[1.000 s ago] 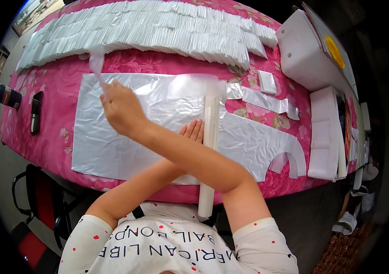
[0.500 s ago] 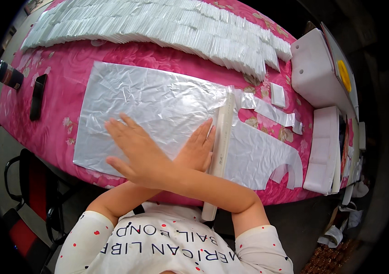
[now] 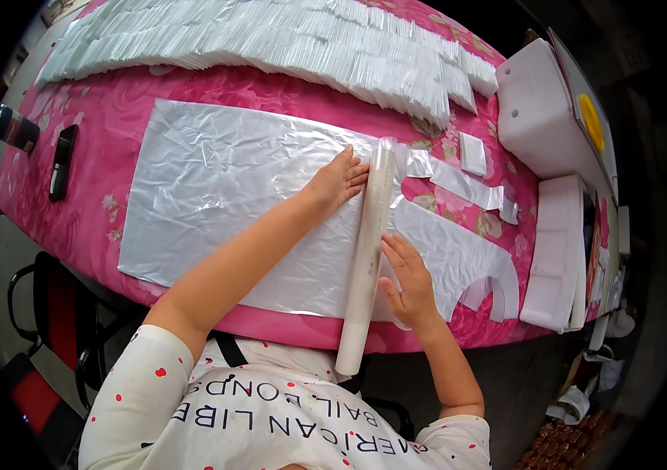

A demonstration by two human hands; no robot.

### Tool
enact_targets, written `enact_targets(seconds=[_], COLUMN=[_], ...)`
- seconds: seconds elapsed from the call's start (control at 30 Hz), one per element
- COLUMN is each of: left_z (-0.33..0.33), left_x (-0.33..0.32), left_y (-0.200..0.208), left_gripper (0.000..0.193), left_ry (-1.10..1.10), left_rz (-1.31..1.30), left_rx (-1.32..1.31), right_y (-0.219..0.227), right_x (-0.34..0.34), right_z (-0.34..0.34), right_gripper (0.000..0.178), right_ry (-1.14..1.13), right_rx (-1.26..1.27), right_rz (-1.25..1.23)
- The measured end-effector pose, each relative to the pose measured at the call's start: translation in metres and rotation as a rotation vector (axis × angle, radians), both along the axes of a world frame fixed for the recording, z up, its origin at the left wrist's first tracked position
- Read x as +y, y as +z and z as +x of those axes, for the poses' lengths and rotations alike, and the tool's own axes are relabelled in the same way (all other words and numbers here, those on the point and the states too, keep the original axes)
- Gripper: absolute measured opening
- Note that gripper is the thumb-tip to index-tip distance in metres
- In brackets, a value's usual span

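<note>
A long white tube (image 3: 366, 258) is held across a clear plastic sheet (image 3: 224, 204) by two flat hands.

The tube is laid on the sheet near the middle of the pink flowered table (image 3: 114, 86), with its near end carried out over the table's front edge. The left hand (image 3: 337, 182) is pressed flat on the sheet against the tube's left side, fingers straight and close together, fingertips touching the tube. The right hand (image 3: 406, 280) is laid against the tube's right side, fingers slightly spread, nothing pinched. To the right of the tube, the sheet is seen cut into curved shapes. Rows of white packets (image 3: 271, 43) are spread along the far side. White foam blocks (image 3: 557, 235) are stacked at the right edge, and a dark phone (image 3: 61, 161) lies at the left.
</note>
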State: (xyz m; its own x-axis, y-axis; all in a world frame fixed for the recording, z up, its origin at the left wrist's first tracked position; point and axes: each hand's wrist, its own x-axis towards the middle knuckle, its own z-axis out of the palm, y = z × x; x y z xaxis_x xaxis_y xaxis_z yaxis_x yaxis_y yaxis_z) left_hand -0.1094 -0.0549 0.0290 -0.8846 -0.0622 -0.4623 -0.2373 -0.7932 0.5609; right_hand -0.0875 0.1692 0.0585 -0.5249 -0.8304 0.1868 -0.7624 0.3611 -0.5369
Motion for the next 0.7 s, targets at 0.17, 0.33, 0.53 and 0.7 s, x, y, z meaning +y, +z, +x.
enact_targets(seconds=[0.17,0.33,0.53,0.7], left_z=[0.003,0.057,0.17,0.271], left_x=[-0.009,-0.046,-0.11,-0.137], left_y=[0.007,0.018,0.013,0.011], left_gripper=[0.056,0.047,0.044,0.044], left_ry=[0.027,0.015,0.148,0.248], left_rz=[-0.195,-0.524,-0.675,-0.704], left_rx=[-0.061,0.046,-0.006,-0.108], right_y=[0.002,-0.001,0.0,0.02], right_x=[0.002,-0.041,-0.15,-0.177], right_z=[-0.015,-0.005,0.062,0.042], right_gripper=[0.052,0.055,0.055,0.05], right_ry=[0.2,0.314,0.754,0.708], right_rx=[0.106,0.191,-0.028,-0.148], right_rz=[0.17,0.178,0.047,-0.119])
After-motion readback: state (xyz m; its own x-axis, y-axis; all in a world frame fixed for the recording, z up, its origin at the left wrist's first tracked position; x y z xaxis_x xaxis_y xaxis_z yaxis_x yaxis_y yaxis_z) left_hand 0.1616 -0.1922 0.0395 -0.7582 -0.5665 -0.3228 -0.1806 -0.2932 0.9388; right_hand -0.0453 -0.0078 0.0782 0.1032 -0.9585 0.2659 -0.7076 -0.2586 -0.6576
